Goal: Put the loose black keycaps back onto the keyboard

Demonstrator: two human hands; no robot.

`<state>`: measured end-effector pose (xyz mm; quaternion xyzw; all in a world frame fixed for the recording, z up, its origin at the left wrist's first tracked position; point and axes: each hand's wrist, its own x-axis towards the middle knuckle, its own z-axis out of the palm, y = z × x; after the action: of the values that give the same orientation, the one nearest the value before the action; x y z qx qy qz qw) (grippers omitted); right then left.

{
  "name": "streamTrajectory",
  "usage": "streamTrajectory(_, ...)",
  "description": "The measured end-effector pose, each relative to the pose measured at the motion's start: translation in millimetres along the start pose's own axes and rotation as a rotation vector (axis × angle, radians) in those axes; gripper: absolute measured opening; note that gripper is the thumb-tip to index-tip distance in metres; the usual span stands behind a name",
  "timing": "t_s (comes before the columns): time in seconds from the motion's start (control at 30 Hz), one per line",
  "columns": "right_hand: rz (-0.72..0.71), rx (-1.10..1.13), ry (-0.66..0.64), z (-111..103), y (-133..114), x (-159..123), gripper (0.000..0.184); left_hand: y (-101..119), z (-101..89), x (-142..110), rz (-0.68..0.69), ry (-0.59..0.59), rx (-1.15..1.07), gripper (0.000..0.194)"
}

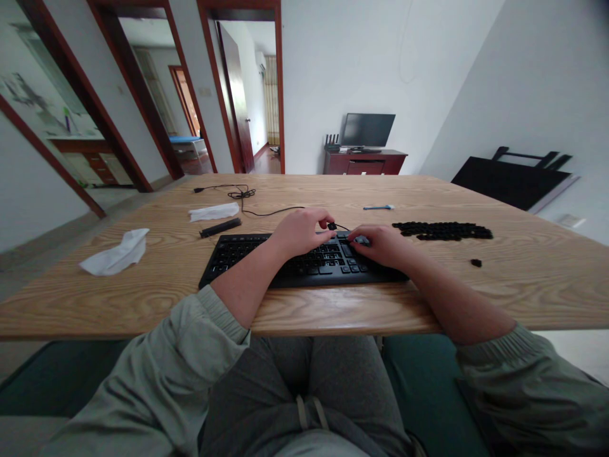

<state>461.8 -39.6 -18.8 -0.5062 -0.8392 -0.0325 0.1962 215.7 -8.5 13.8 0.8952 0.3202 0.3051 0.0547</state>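
Black keyboard (304, 263) | left hand (302, 232) pinching cord (285, 209), maybe | right hand (380, 246) curled over keys (352, 266)

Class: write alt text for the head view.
A person's left hand and right hand work over a black keyboard on a wooden table. Loose black keycaps lie right; a black cable and white tissue lie left.

Left of our fingers (318, 222) we see a crumpled white tissue (117, 252) and a folded tissue (214, 212). Beyond the fingers lies a slim blue object (378, 207), and farther off a monitor (367, 130) stands on a dark red cabinet (364, 164).
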Motion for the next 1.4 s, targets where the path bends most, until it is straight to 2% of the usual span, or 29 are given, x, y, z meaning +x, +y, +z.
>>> streamTrajectory(0.47, 0.071, 0.046, 0.004, -2.7, -2.1, -2.6, 0.023, 2.2, -2.4, 0.2, -0.018, -0.013, 0.022, 0.025)
streamTrajectory(0.67, 0.033, 0.077, -0.003, -4.3, -1.3, -3.9, 0.025, 1.9, -2.3, 0.5, -0.019, -0.015, 0.032, 0.026)
streamTrajectory(0.83, -0.02, 0.111, 0.055, -2.5, 0.6, -5.3, 0.023, 2.0, -2.3, -0.2, -0.018, -0.011, 0.03, 0.025)
streamTrajectory(0.97, 0.047, 0.061, -0.002, -3.0, 1.0, -4.8, 0.022, 3.0, -3.2, -0.2, -0.029, -0.017, 0.027, 0.026)
streamTrajectory(1.03, 0.06, 0.048, 0.014, -3.4, -1.5, -2.9, 0.021, 3.4, -3.3, -0.1, -0.03, -0.022, 0.024, 0.026)
streamTrajectory(1.13, 0.038, 0.043, 0.051, -2.8, -8.9, 1.3, 0.024, 3.3, -2.8, 0.0, -0.031, -0.024, 0.02, 0.026)
streamTrajectory(1.23, -0.007, 0.008, 0.027, -1.4, -14.9, 4.6, 0.023, 2.8, -2.5, -0.2, -0.032, -0.022, 0.017, 0.025)
streamTrajectory(1.4, -0.052, 0.03, 0.006, 1.0, -9.4, 4.5, 0.024, 2.7, -3.2, -0.1, -0.032, -0.023, 0.026, 0.024)
